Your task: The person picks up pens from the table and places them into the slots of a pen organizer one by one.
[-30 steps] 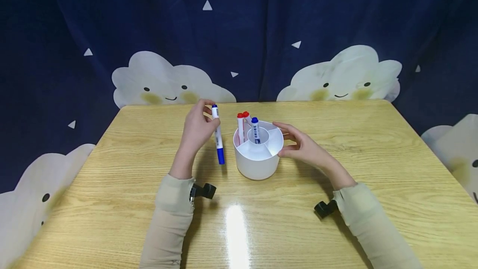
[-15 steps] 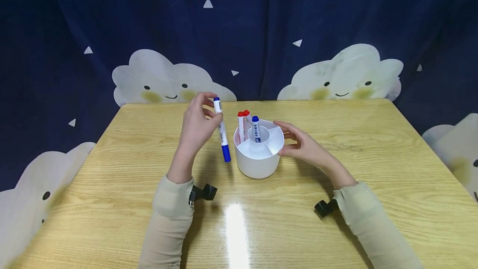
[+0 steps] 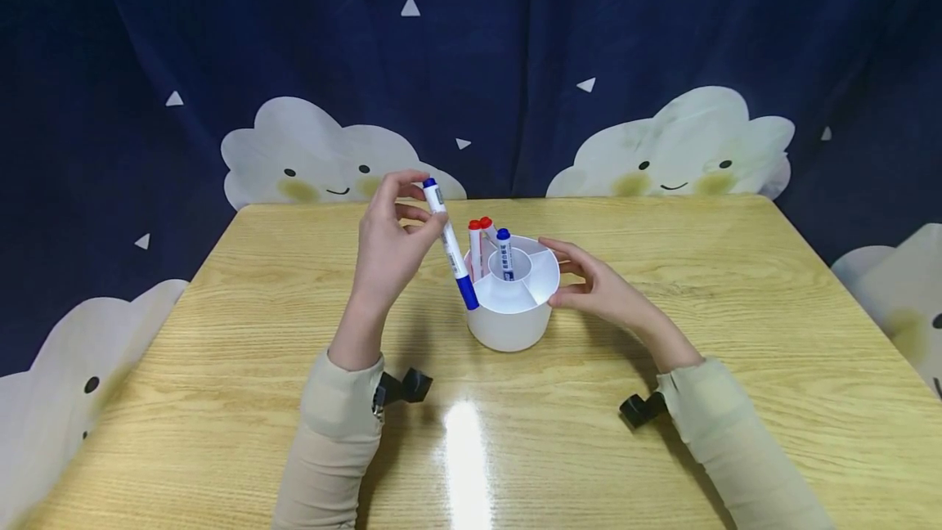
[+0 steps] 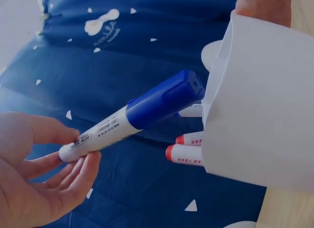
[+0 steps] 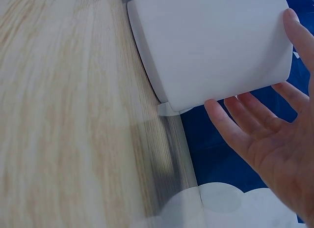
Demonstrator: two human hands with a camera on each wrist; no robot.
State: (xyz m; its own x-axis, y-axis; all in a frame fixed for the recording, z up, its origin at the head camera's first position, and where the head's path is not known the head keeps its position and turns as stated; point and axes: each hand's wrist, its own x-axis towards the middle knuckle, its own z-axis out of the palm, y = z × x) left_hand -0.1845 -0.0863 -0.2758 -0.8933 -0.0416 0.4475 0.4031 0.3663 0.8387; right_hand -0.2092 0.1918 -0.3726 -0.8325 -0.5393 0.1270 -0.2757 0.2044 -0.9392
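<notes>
My left hand (image 3: 393,248) pinches a blue-capped whiteboard marker (image 3: 451,237) near its upper end. The marker slants, blue cap down, and the cap overlaps the left front rim of a white round pen holder (image 3: 508,327) in the head view. In the left wrist view, the blue cap (image 4: 164,100) is right at the holder's rim. My right hand (image 3: 596,289) holds the holder's right side, thumb in front and fingers behind; the right wrist view has the thumb (image 5: 297,31) against the white wall. Another blue-capped marker (image 3: 504,256) stands in the round centre compartment.
Two red-capped markers (image 3: 475,252) stand in the holder's left compartment. Its front compartment (image 3: 504,298) and right compartment (image 3: 543,275) show bare walls. The holder stands on a wooden table (image 3: 221,350), with a dark blue curtain (image 3: 486,64) behind the far edge.
My left hand has lifted a little, and the marker has moved right and tilted, bringing its blue cap from beside the holder to over its rim. My right hand has stayed at the holder.
</notes>
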